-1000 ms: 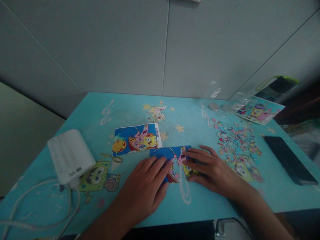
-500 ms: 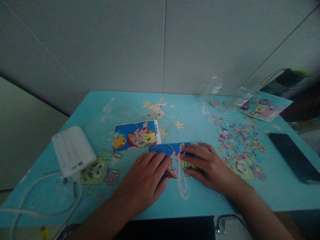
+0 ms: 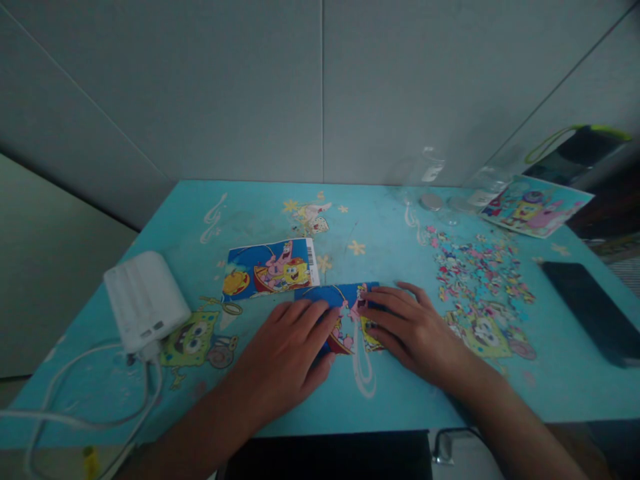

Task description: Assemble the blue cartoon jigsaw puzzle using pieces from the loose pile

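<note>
A partly joined jigsaw puzzle (image 3: 325, 293) lies on the table, mostly blue, with a gap at its lower middle where the tabletop shows. My left hand (image 3: 290, 353) rests over its left part, fingers stretched out and palm down. On the right part lies my right hand (image 3: 420, 327), its fingers spread over the pink and yellow figures. Both hands cover much of the puzzle. Just behind it, to the left, is a picture card (image 3: 270, 268) showing cartoon figures in a boat.
Many loose puzzle pieces (image 3: 480, 267) are spread at the right. Beyond them stand clear bottles (image 3: 431, 167) and a second picture card (image 3: 537, 208). A black phone (image 3: 593, 310) lies near the right edge. At the left are a white power bank (image 3: 146, 300) and its cable (image 3: 65, 417).
The view has shifted slightly. Both hands stay on the puzzle in nearly the same pose, and no piece has visibly moved.
</note>
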`<state>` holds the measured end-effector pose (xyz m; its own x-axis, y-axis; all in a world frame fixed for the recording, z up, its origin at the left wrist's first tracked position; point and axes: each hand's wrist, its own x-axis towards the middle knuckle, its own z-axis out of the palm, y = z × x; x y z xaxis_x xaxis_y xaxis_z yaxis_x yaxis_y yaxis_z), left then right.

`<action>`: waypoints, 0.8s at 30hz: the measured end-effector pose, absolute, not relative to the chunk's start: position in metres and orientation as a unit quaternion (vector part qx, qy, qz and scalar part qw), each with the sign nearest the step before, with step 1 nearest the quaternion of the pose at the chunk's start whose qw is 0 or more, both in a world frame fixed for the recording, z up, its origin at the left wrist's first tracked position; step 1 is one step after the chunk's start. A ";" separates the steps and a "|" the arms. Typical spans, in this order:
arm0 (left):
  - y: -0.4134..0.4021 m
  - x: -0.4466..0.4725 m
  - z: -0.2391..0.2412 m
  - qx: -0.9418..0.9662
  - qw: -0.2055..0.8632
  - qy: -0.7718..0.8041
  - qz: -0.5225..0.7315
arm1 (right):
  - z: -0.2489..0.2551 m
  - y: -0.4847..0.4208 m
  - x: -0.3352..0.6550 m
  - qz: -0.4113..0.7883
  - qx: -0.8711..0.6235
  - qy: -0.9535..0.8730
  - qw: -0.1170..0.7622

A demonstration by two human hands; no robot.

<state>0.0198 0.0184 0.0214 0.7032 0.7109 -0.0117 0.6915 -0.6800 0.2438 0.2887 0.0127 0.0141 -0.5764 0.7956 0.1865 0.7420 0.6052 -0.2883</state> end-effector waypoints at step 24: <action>0.034 0.013 0.007 0.944 0.050 0.320 0.066 | 0.017 0.012 0.285 0.104 -0.443 -0.878 0.149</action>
